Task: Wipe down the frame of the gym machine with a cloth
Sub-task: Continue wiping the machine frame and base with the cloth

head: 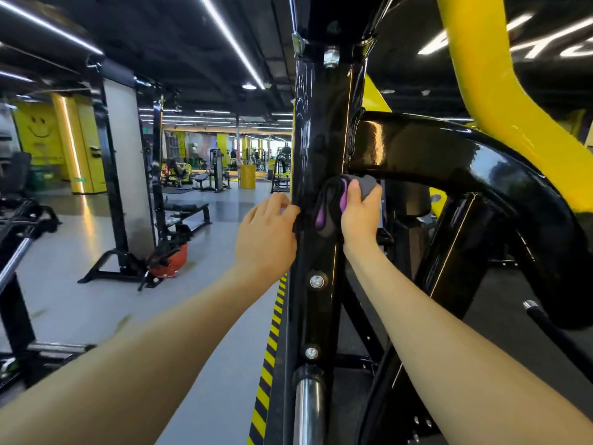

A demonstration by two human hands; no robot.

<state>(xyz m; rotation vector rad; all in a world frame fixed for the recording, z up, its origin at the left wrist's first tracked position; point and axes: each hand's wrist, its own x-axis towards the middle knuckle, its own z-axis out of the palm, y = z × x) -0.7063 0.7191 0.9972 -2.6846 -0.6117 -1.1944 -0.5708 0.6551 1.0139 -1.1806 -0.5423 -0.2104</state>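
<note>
Against the black upright post (316, 149) of the gym machine frame, a grey-and-purple cloth (333, 200) is pressed and gripped by the right hand (361, 213), just below the curved black tube (465, 162); the post's left edge is pinched by the curled fingers of the left hand (266, 232). Yellow-black hazard tape (272, 342) is seen on the floor beside the post.
</note>
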